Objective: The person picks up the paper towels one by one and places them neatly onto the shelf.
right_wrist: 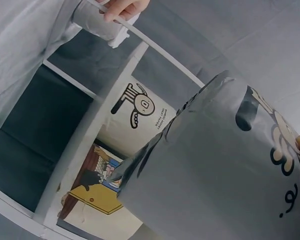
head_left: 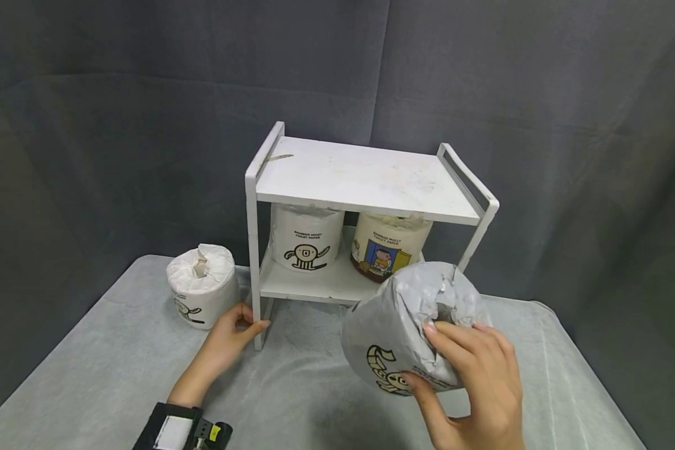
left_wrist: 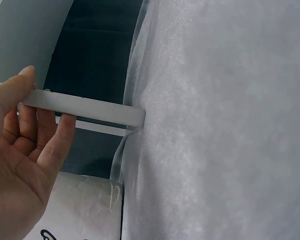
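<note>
My right hand grips a wrapped toilet paper roll, fingers at the torn opening in its top and thumb on the printed side. The roll is tilted, in front of the right part of a white two-tier shelf; it fills much of the right wrist view. With thumb and fingers, my left hand pinches the shelf's front left leg, seen closely in the left wrist view. On the lower tier stand a white roll with a cartoon figure and a cream roll with a coloured picture.
Another white wrapped roll stands on the table left of the shelf, close to my left hand. A grey cloth covers the table. Behind hangs a dark grey curtain. The shelf's raised side rails stick up above its top board.
</note>
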Demonstrator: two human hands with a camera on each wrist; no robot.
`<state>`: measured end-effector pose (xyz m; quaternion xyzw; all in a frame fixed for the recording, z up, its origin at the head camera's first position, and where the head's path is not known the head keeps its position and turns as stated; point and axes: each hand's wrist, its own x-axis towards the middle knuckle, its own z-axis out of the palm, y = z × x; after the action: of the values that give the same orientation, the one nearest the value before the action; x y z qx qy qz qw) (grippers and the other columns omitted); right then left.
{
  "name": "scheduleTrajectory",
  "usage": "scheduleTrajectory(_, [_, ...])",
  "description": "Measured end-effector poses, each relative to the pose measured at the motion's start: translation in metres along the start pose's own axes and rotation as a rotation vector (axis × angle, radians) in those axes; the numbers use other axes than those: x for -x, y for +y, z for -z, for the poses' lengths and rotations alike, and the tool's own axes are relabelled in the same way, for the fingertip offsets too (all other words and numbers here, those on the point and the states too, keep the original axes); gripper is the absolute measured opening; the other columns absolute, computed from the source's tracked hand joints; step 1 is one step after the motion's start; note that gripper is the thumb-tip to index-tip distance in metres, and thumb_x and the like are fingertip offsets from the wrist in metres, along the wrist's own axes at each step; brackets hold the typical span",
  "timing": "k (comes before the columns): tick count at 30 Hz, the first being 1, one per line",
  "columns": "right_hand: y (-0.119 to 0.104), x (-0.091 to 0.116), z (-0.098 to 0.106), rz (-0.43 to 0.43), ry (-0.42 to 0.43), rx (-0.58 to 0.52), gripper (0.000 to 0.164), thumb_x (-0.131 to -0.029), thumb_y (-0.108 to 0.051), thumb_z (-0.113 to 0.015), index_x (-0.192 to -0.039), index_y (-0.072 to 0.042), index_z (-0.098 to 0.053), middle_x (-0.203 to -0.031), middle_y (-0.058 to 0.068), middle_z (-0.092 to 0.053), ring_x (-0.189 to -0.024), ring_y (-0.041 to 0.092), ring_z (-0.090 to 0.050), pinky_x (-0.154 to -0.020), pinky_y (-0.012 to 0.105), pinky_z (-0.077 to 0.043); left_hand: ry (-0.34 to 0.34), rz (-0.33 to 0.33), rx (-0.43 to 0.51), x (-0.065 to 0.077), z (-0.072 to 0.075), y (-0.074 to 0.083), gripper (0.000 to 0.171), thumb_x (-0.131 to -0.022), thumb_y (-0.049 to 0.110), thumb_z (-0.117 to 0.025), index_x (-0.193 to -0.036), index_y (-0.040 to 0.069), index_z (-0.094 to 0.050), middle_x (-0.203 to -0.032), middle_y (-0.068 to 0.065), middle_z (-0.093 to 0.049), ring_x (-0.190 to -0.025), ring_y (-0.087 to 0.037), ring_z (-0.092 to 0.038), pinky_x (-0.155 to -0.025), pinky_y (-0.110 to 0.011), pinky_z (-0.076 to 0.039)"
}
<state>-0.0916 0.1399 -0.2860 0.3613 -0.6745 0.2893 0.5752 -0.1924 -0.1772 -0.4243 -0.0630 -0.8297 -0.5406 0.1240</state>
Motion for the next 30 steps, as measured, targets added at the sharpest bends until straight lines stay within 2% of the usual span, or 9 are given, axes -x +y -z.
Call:
scheduleTrajectory(14, [0.004,-0.016,-0.009,0.104,0.111,-0.007,0.04,-0.094,-0.032,-0.067,-0.092,0.008,-0.068,-0.084,0.02,-0.066,-0.075,0.033,-0.057,-0.096,0.037,-0.039,0.008,-0.007,-0.009,0.001,-0.001,-0.001,0.019,-0.091,0.009,-0.072,-0.086,0.002,-0.055,-0.086,-0.006,-0.062,-0.084,-0.016,-0.059,-0.074,-0.028,-0.048])
scheduleTrajectory(23, [0.006,-0.024,-0.011,0.084,0.144,-0.017,0.042,-0.094,-0.033,-0.067,-0.094,0.008,-0.068,-0.087,0.021,-0.066,-0.081,0.034,-0.058,-0.097,0.036,-0.037,0.004,0.004,-0.002,0.0,-0.001,-0.001,0.019,-0.091,0.009,-0.071,-0.086,0.003,-0.054,-0.086,-0.007,-0.061,-0.083,-0.015,-0.057,-0.073,-0.027,-0.047])
scheduleTrajectory(30, [0.007,-0.029,-0.012,0.051,0.216,-0.036,0.045,-0.093,-0.035,-0.07,-0.093,0.01,-0.066,-0.089,0.023,-0.065,-0.081,0.037,-0.054,-0.096,0.037,-0.036,0.0,0.023,-0.006,0.0,-0.001,0.0,0.019,-0.091,0.009,-0.071,-0.087,0.003,-0.054,-0.088,-0.007,-0.061,-0.084,-0.015,-0.058,-0.073,-0.027,-0.048])
